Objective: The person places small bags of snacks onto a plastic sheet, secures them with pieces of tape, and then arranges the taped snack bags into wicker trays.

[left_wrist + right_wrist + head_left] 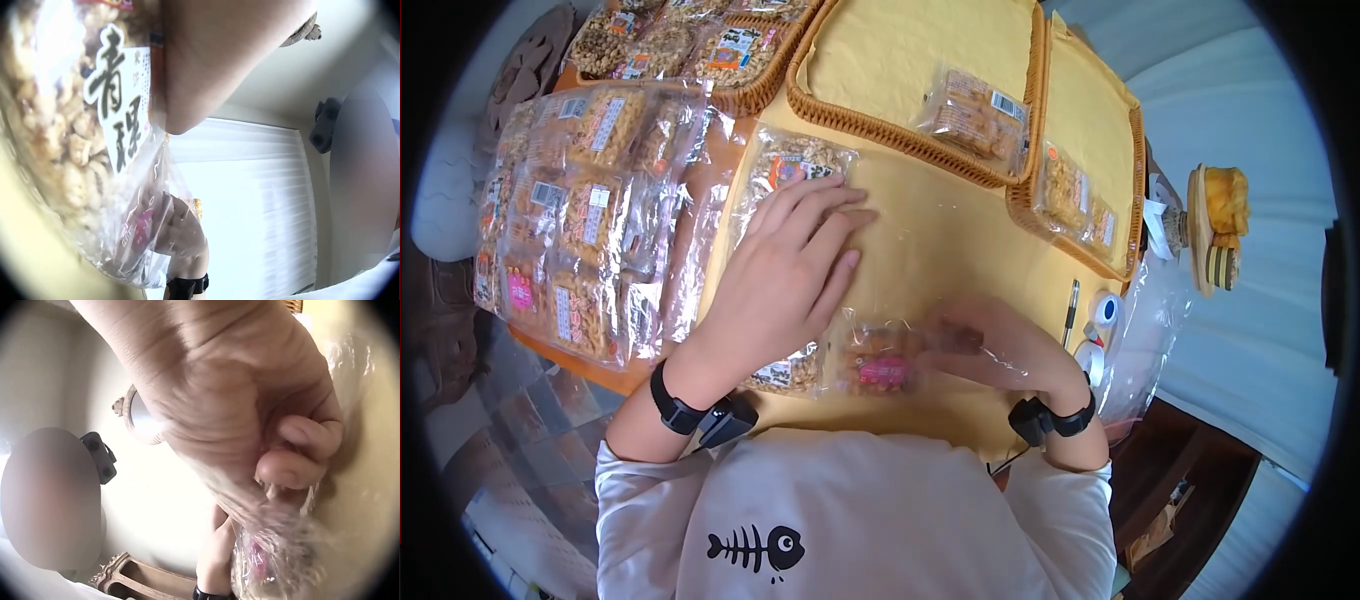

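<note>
My left hand lies with extended fingers over a clear plastic bag on the yellow cloth, touching a puffed-grain snack pack in it. In the left wrist view that snack pack shows large dark lettering. Another grain pack lies below the left hand, beside a pack with a pink label. Blurred in the head view, my right hand is at the bag's right side. The right wrist view shows the right hand with curled fingers, pinching crinkled clear plastic near the pink label.
Bagged snack packs are stacked at the left. Behind stand a full wicker basket and two paper-lined ones holding a few packs. A pen, tape rolls and a plastic bag lie at the right.
</note>
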### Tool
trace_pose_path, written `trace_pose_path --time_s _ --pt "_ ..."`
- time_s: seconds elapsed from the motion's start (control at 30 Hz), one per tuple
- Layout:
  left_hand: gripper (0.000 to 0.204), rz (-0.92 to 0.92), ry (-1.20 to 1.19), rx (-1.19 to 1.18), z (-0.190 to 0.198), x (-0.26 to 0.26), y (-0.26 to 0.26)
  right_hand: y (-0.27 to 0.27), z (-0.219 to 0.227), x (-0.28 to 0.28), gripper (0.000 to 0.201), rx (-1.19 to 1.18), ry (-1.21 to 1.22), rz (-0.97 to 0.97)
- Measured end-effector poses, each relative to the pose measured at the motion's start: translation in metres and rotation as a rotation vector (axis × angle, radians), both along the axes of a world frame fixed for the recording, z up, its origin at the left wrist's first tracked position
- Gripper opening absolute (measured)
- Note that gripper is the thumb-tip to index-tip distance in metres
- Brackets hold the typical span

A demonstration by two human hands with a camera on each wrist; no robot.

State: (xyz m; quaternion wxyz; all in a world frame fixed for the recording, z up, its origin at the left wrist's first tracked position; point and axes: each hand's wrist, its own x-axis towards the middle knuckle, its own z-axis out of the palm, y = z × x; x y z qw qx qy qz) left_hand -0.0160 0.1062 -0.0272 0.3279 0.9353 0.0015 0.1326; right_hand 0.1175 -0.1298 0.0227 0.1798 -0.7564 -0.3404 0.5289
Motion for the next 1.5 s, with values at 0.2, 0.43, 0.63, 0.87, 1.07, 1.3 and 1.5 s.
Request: trace_pose_path --time_s 0.2,0.43,0.63,0.87,1.07,1.3,1.5 --pt "0.035 -0.002 -0.012 -0.011 -0.001 0.000 0.001 -0.065 0.057 0.038 0.014 0.409 -0.223 -0.303" --pt "0.035 -0.001 -0.031 -0.023 -0.002 -0.001 0.001 -0.041 0.133 0.082 0.011 0.523 -0.765 -0.688" --pt "0.035 -0.011 -0.049 -0.006 -0.003 -0.002 0.002 0.107 0.061 0.117 0.019 0.642 -0.127 -0.498" --pt "0.033 -0.026 -0.070 -0.005 -0.002 -0.002 0.003 0.164 -0.006 0.152 0.021 0.420 -0.333 -0.423" --pt "0.034 -0.021 -0.081 0.012 -0.005 -0.003 0.003 0.155 -0.023 0.161 0.026 0.316 -0.572 -0.475" --pt "0.030 -0.027 -0.141 -0.049 0.004 -0.003 0.004 0.145 -0.014 0.117 0.038 0.439 -1.131 -0.170" --pt "0.030 0.154 -0.130 -0.028 0.002 -0.006 0.014 0.051 0.059 0.109 0.024 0.426 -0.658 -0.307"
